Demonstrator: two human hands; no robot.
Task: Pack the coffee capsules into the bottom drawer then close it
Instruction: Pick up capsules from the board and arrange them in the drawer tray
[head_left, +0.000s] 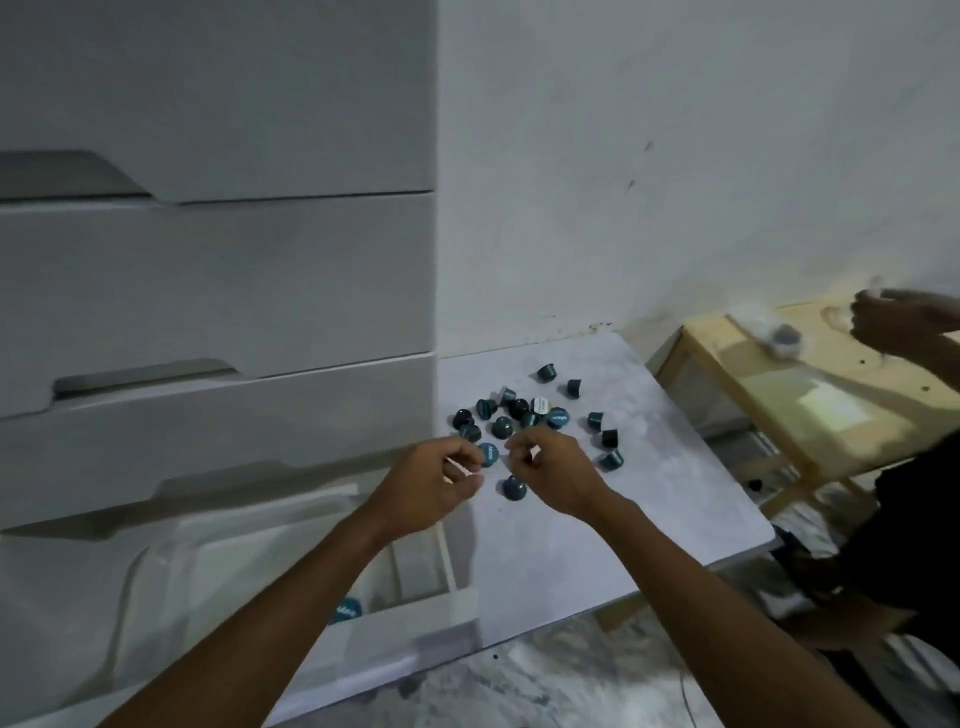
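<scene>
My left hand: centre of the frame, fingers curled narrow, tips at a teal-lidded capsule; whether I grip it I cannot tell.
My right hand: just right of the left, fingers pinched together; anything between them is hidden from me.
Coffee capsules: dark pods scattered on the white worktop just above my hands, some upright, some tipped; one lies between my wrists.
Bottom drawer: pulled open at lower left of the frame, below my left forearm, one capsule inside.
Drawer unit: white, fills the left side.
Another person's hand: blurred, upper right edge, over a wooden table.
</scene>
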